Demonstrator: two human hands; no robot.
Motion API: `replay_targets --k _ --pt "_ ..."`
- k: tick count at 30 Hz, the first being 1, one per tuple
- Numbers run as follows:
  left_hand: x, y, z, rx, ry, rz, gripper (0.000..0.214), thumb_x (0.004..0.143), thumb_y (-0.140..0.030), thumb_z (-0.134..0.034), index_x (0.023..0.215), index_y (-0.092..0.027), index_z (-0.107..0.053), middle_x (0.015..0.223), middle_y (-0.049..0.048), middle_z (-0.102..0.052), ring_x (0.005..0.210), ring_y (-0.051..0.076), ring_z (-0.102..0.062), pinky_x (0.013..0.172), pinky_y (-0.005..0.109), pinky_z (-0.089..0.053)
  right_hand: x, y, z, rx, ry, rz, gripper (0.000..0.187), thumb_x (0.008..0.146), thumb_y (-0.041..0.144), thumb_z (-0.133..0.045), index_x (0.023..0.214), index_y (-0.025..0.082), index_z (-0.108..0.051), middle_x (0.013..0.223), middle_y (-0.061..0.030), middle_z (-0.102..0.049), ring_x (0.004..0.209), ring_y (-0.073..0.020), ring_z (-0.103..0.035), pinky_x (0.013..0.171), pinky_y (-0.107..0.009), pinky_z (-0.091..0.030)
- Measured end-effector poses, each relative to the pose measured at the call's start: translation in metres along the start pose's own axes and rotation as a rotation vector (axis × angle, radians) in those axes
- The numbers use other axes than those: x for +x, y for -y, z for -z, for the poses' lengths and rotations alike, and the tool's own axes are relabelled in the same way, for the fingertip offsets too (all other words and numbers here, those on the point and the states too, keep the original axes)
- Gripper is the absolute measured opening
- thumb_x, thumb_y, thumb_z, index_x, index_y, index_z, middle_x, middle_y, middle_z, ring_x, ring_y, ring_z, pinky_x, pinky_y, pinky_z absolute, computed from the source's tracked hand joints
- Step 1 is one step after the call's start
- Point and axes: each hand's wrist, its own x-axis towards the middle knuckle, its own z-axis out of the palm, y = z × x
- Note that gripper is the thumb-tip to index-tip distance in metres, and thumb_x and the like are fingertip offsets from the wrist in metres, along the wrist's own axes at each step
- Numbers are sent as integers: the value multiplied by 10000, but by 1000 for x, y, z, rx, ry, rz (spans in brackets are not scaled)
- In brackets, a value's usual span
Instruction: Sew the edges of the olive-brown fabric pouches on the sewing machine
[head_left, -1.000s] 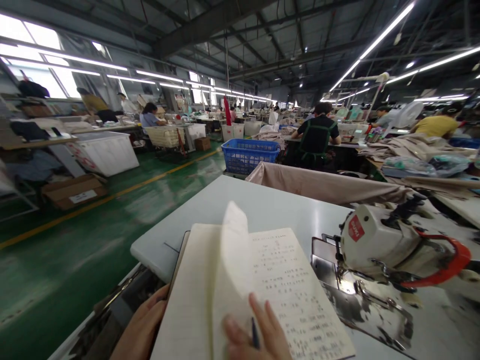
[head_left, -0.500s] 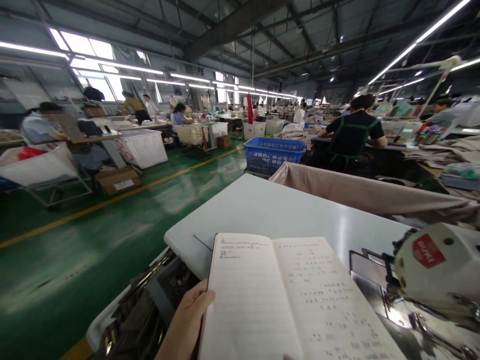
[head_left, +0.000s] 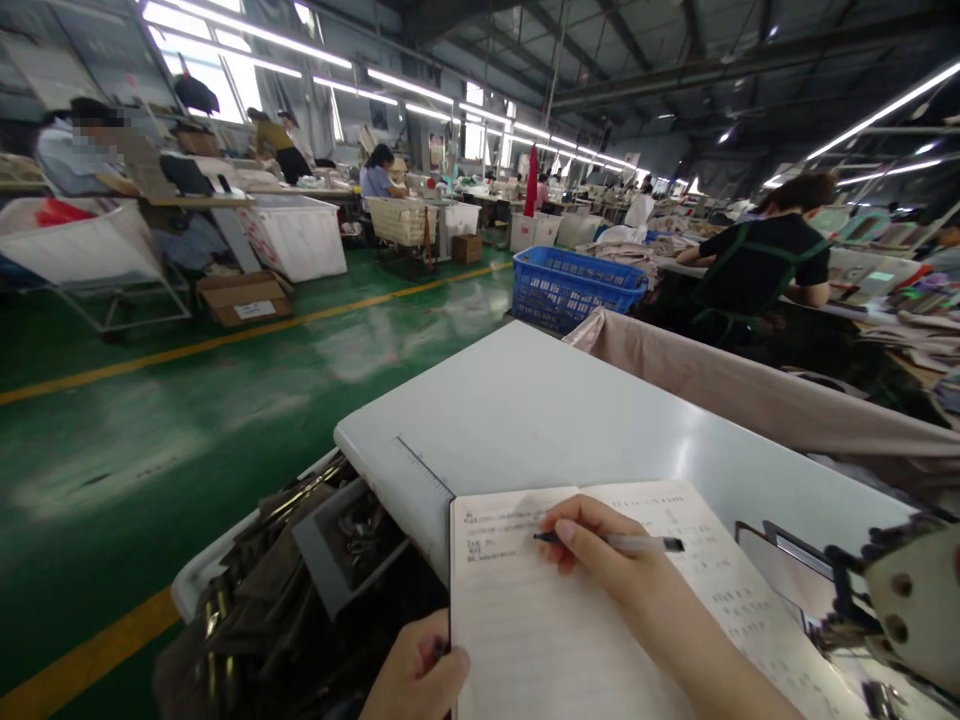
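An open notebook point(head_left: 540, 640) with lined, handwritten pages lies on the white table point(head_left: 540, 410) in front of me. My right hand point(head_left: 607, 565) is closed on a pen point(head_left: 630, 543), its tip resting on the upper part of the left page. At the bottom of the view, my left hand point(head_left: 420, 675) grips the notebook's lower left edge with the thumb on the page.
A sewing machine head point(head_left: 900, 600) stands at the right of the table. An open drawer point(head_left: 352, 540) of small parts hangs below the table's left edge. Beige fabric point(head_left: 750, 390) lines the far side. A blue basket point(head_left: 574, 285), white bins and seated workers fill the green-floored hall.
A page flipped over and now lies flat. My right hand, out of sight half a second ago, has come onto the left page with the pen. The view has swung left.
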Motion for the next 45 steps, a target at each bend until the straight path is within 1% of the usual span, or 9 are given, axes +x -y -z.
replay_targets --k 2,4,8,14,19,25,30,39,45 --pt "5 -5 -2 -58 -7 -27 505 721 -595 -712 855 -109 -717 670 33 -592 632 163 -489 618 258 -401 9 -9 -3 5 42 -25 181 943 373 -553 902 203 -599 774 -4 -662 741 -165 -597 720 -297 -456" --pt "12 -9 -3 -77 -10 -25 567 727 -644 -709 862 -94 -722 730 66 -638 703 198 -539 667 280 -432 10 -20 -6 -19 74 -43 159 933 360 -577 870 213 -570 767 5 -652 743 -166 -594 710 -299 -440" --pt "21 -11 -4 40 -49 44 614 737 -686 -693 818 -78 -729 727 74 -646 725 218 -557 623 264 -413 7 -30 -9 -23 49 -54 168 906 399 -622 918 234 -592 805 10 -638 777 -176 -594 688 -297 -431" --pt "21 -9 -5 59 -65 87 658 716 -725 -681 827 -80 -747 732 74 -669 700 212 -569 595 251 -409 4 -20 -18 -114 -19 -76 105 843 307 -622 856 235 -546 745 34 -560 676 -143 -527 581 -264 -371" --pt "21 -7 -7 34 -99 111 673 662 -747 -706 767 -83 -731 706 72 -668 686 211 -576 562 240 -412 4 -18 -24 -228 -22 -72 122 827 308 -582 839 244 -479 689 47 -485 629 -142 -458 579 -279 -362" --pt "21 -3 -7 77 -117 114 687 680 -761 -678 759 -80 -728 755 89 -675 656 181 -535 543 233 -384 4 -21 -23 -295 -6 -68 203 897 400 -519 796 244 -437 685 41 -501 619 -141 -475 570 -276 -363" --pt "21 0 -7 107 -141 117 686 681 -774 -657 720 -90 -699 690 75 -641 636 186 -530 536 244 -391 4 -21 -22 -334 21 -55 223 919 412 -501 792 244 -430 679 39 -509 613 -143 -477 559 -273 -361" --pt "18 -5 -8 90 -165 116 600 714 -702 -679 683 -103 -697 620 52 -604 608 176 -523 509 233 -396 3 -20 -22 -409 36 -61 245 939 445 -474 802 246 -435 697 40 -507 623 -145 -489 576 -279 -375" --pt "19 -1 -7 97 -137 130 671 697 -765 -650 740 -98 -705 702 75 -644 649 191 -549 533 242 -406 2 -20 -24 -438 27 -31 245 937 441 -476 802 245 -420 673 54 -491 593 -133 -487 574 -278 -378"
